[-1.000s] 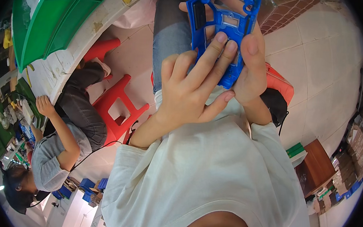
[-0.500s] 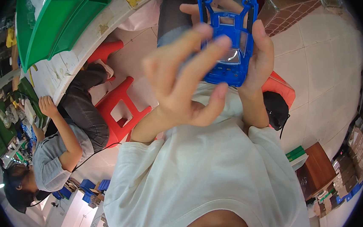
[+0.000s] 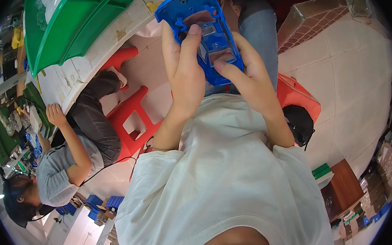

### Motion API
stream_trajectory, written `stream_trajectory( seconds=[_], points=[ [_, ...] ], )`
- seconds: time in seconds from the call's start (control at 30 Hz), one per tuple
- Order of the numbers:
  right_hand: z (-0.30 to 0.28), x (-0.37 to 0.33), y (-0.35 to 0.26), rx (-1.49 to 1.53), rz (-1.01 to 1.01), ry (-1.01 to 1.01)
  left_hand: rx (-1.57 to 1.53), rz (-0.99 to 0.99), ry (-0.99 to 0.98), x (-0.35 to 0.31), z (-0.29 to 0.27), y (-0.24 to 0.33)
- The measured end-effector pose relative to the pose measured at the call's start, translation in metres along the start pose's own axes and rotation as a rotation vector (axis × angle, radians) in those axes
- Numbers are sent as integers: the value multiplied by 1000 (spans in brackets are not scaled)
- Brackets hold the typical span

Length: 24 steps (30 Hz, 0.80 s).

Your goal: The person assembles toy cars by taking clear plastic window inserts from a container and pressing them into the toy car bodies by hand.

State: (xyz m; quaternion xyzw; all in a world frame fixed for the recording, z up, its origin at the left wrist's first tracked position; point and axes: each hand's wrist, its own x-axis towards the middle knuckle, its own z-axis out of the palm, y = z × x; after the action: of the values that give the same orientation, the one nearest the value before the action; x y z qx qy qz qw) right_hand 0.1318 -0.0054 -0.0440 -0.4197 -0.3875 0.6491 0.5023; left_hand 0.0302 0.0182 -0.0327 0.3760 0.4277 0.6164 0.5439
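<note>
A blue plastic toy car body shell (image 3: 217, 45) with clear windows is held up in front of me, its hollow inner side facing me and its far end leaning left. My left hand (image 3: 188, 78) is closed on its left edge, the thumb reaching inside near the middle window. On the right edge my right hand (image 3: 254, 78) grips the near end, with the thumb pressed on the clear window there. The fingers behind the shell are mostly hidden.
A white worktable (image 3: 78, 74) bears a green bin (image 3: 79, 26) holding clear plastic. Red stools (image 3: 134, 117) stand below. A co-worker in a grey shirt (image 3: 56, 171) sits at the left. A black cap-like item (image 3: 297, 123) lies by the red seat (image 3: 306, 96) at my right.
My left hand, blurred in front of the shell before, now grips its left edge. The shell has moved left and tilted, and my right thumb has come onto its near window.
</note>
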Motion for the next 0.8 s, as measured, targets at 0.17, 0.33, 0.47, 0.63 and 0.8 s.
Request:
stream_trajectory(
  seconds=[0.17,0.33,0.47,0.63,0.8],
  points=[
    [-1,5,3,-204,-53,93,75,38,-31,3,1,-1],
    [-4,9,11,-271,-249,187,150,-21,-79,-7,-1,-6],
    [-5,9,10,-299,-248,196,263,-24,-201,-13,-8,-15],
    [-4,9,6,-368,-275,228,64,-125,-153,-18,-2,-19],
    [-1,6,2,-456,-259,212,17,-139,-79,-18,1,-23]
  ],
)
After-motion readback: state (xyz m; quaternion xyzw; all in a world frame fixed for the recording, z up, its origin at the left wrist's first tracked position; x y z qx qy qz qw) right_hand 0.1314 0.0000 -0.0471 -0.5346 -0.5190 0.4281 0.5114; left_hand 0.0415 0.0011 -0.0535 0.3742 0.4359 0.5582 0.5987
